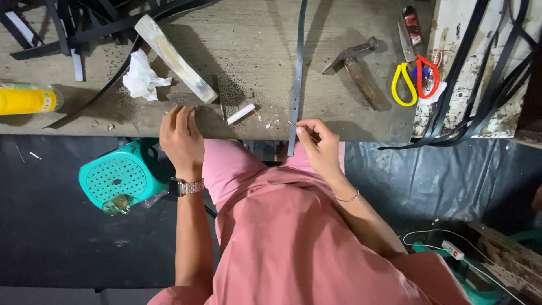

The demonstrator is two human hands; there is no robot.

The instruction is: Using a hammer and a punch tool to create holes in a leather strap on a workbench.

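Fingers of right hand (319, 148) pinch thin pin (294, 124) beside strap (297, 73) at table (367, 127) front edge; left hand (180, 138) rests flat, fingers loosely together, w/ nothing held.

Garment: a loose pink garment (293, 237) is worn, draped in soft folds.
Left wrist: a metal-link watch (186, 186) with a dark face is strapped on.
Right wrist: a thin silver bangle (347, 198) is seen.
Arms: left bare below the sleeves.
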